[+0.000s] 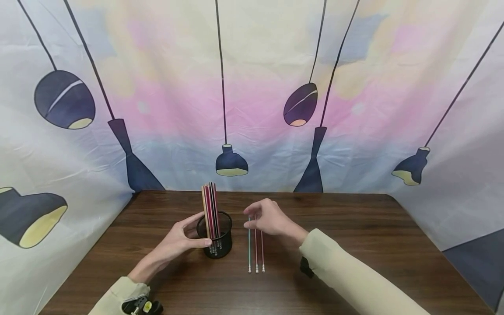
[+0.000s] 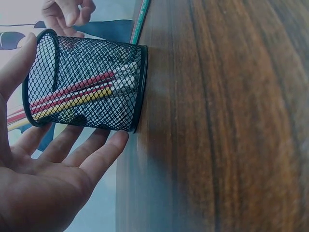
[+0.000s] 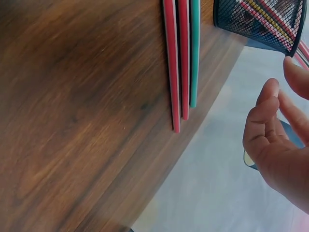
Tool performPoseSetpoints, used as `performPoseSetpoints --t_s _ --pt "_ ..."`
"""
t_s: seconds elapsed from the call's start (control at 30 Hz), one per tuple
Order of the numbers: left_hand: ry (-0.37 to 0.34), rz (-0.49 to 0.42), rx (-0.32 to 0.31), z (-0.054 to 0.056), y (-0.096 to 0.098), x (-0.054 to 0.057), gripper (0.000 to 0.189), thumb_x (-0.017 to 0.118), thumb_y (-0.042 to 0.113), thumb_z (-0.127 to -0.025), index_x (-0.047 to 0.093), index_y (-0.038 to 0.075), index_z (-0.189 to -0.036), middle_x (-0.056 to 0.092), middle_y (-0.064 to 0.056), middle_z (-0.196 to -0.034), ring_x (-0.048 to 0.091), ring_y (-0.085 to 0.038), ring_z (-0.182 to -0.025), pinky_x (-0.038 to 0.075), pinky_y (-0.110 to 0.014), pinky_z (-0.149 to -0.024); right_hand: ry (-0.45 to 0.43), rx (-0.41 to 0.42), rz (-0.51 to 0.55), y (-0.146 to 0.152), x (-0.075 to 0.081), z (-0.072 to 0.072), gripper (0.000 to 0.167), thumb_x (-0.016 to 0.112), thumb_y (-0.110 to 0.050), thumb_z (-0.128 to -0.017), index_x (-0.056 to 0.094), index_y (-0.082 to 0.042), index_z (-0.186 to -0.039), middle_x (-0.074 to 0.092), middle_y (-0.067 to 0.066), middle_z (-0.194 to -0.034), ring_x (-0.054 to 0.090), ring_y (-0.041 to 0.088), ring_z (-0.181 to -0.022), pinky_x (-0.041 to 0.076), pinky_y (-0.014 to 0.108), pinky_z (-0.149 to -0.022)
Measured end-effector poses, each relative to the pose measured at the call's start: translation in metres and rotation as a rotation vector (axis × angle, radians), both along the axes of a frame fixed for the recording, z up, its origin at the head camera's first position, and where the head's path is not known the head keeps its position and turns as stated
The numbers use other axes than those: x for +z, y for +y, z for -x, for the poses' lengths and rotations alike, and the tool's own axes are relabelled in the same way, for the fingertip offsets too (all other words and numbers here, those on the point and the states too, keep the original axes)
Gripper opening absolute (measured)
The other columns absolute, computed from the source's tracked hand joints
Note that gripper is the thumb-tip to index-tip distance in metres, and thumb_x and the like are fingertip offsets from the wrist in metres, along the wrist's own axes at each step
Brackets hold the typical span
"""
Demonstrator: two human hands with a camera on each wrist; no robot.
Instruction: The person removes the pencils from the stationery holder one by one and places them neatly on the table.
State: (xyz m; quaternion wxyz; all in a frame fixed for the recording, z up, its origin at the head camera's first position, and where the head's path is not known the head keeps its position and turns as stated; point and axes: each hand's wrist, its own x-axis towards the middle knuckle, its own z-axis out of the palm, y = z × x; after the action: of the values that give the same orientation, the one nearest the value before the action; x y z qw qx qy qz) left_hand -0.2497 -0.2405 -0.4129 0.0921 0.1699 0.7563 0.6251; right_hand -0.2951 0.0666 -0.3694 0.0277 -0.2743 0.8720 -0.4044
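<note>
A black mesh pencil cup (image 1: 223, 247) stands upright on the table, holding several pencils (image 1: 211, 205) that lean left with their eraser ends down. My left hand (image 1: 177, 243) holds the cup from its left side, thumb in front and fingers behind. The left wrist view shows those fingers along the mesh wall (image 2: 91, 53). To the right of the cup lie three pencils side by side, one teal (image 1: 249, 245) and two red (image 1: 257, 249), their eraser ends toward me. Over their far ends my right hand (image 1: 269, 217) hovers with bent fingers, apart from them and with nothing in its grasp.
The dark wooden table (image 1: 177, 288) ends at the back against a hanging cloth (image 1: 264, 109) printed with lamps. A black wrist device (image 1: 141, 305) sits at the left sleeve, and another dark one (image 1: 306, 267) under the right sleeve.
</note>
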Motion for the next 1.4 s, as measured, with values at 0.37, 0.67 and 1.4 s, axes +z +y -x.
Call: performPoseSetpoints --t_s 0.37,0.67,1.4 --pt "-0.012 0.016 0.002 -0.001 0.002 0.001 0.087 0.079 0.011 -0.095 0.029 0.005 -0.166 0.036 -0.025 -0.164 0.046 -0.042 -0.144 0.048 -0.038 -0.104 -0.002 0.024 0.083 -0.021 0.006 -0.003 0.032 0.082 -0.012 -0.094 0.076 -0.008 -0.125 0.074 0.004 -0.116 0.068 0.014 -0.091 0.056 0.033 -0.078" --pt "-0.003 0.019 -0.012 0.000 0.000 0.001 0.086 0.078 0.012 -0.097 0.029 0.005 -0.167 0.033 -0.027 -0.165 0.044 -0.045 -0.145 0.046 -0.046 -0.107 0.025 0.043 0.112 -0.040 0.010 -0.003 0.036 0.081 -0.012 -0.095 0.074 -0.011 -0.131 0.073 0.010 -0.126 0.068 0.016 -0.095 0.056 0.033 -0.081" --pt "-0.004 0.016 -0.010 0.001 0.000 0.000 0.083 0.077 0.010 -0.097 0.032 0.008 -0.166 0.038 -0.025 -0.163 0.046 -0.043 -0.144 0.046 -0.046 -0.108 0.029 0.042 0.114 -0.068 0.012 0.000 0.045 0.082 -0.007 -0.093 0.072 -0.013 -0.136 0.071 0.006 -0.133 0.064 0.016 -0.080 0.052 0.030 -0.068"
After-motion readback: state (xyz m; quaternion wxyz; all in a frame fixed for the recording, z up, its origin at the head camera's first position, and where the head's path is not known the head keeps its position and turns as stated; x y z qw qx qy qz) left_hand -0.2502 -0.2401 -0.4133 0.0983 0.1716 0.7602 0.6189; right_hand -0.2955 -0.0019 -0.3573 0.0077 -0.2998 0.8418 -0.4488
